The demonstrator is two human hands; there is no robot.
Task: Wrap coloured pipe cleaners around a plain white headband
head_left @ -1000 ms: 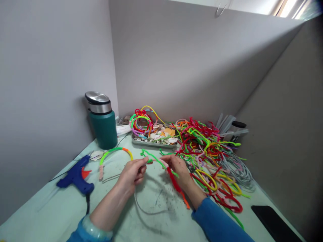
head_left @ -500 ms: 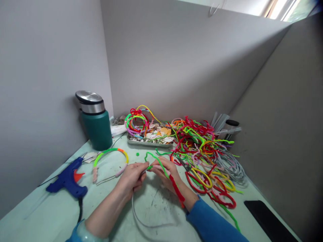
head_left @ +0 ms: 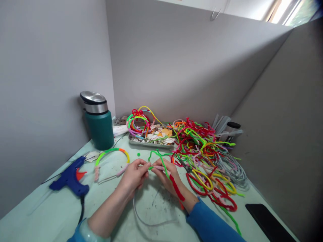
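Note:
My left hand [head_left: 136,174] pinches a grey wire at the spot where a green pipe cleaner [head_left: 163,164] is wound round it. Below that hand the bare wire [head_left: 141,219] curves down and to the right over the table. Fingers of my right hand [head_left: 166,173] close on the part of the wire wrapped in pink. A red wrapped stretch [head_left: 176,188] runs across the back of that hand to the wrist, with orange at its end. The green pipe cleaner's loose length sticks up between both hands. My fingertips partly hide the winding.
A headband-like multicoloured ring [head_left: 113,150] and a blue glue gun [head_left: 69,178] lie at left, before a green bottle [head_left: 99,129]. Behind are a shell-filled tray [head_left: 151,145] and a pipe cleaner heap [head_left: 196,136]. Scissors [head_left: 202,179], grey wire coils [head_left: 236,171] and a black phone-like slab [head_left: 267,220] are right.
The green pipe cleaner's loose length has shifted and now rises higher above my right hand. My hands stay close together on the wire. The whole view has shifted slightly.

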